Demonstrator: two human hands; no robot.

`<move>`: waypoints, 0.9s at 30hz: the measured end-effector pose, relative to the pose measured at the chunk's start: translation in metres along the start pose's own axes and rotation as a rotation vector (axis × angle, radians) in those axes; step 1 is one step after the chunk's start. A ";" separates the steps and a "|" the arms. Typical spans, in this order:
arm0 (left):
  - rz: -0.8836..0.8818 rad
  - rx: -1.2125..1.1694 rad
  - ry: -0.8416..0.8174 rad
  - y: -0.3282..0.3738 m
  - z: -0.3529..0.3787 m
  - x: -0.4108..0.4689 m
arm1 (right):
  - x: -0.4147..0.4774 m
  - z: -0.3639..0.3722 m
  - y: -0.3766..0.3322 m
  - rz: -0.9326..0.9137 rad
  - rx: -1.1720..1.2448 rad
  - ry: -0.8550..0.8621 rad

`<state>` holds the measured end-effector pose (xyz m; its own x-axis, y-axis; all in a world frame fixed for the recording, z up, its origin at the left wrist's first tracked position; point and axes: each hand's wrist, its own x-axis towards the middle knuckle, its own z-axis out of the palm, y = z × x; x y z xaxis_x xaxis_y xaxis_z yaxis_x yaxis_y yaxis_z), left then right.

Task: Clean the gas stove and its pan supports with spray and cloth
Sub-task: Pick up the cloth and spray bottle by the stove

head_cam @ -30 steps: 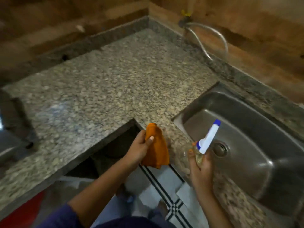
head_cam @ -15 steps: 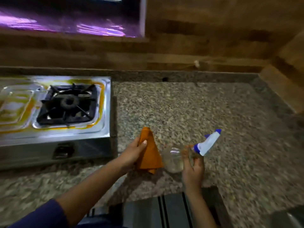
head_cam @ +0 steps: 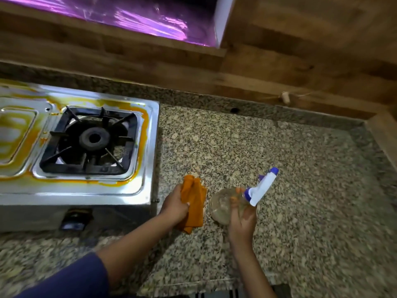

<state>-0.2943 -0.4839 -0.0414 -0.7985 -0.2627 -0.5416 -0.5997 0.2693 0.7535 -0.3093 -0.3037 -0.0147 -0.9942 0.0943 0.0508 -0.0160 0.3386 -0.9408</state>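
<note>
A steel gas stove [head_cam: 148, 151] stands at the left on the granite counter, its top smeared with orange-yellow stains. A black pan support [head_cam: 64, 166] sits over its right burner [head_cam: 94, 138]. My left hand [head_cam: 174, 206] grips a folded orange cloth [head_cam: 194, 203] just right of the stove's front corner. My right hand [head_cam: 241, 222] holds a clear spray bottle [head_cam: 221, 208] with a white and blue trigger head [head_cam: 264, 186], nozzle pointing up and to the right. Both hands hover above the counter, close together.
The granite counter [head_cam: 300, 190] stretches right to a wooden corner wall [head_cam: 322, 61]. A purple-lit window [head_cam: 129, 16] is above the stove. A stove knob [head_cam: 74, 220] is on the front panel. The counter's front edge runs along the bottom.
The view has swung left from the sink to the stove and come closer. Both hands stay shut on the cloth and the bottle, now nearer the stove.
</note>
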 end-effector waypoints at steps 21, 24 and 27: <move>0.649 0.534 0.247 -0.033 0.009 -0.043 | 0.000 -0.013 0.011 -0.209 -0.277 -0.048; 0.706 0.627 0.218 -0.038 -0.001 -0.047 | -0.019 -0.016 0.011 -0.133 -0.250 -0.001; 0.737 0.817 0.159 -0.047 -0.003 -0.050 | -0.048 -0.010 0.013 -0.088 -0.204 0.075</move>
<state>-0.2260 -0.4864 -0.0481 -0.9929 0.1131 0.0358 0.1183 0.9223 0.3678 -0.2602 -0.2941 -0.0260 -0.9792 0.1226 0.1616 -0.0730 0.5301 -0.8448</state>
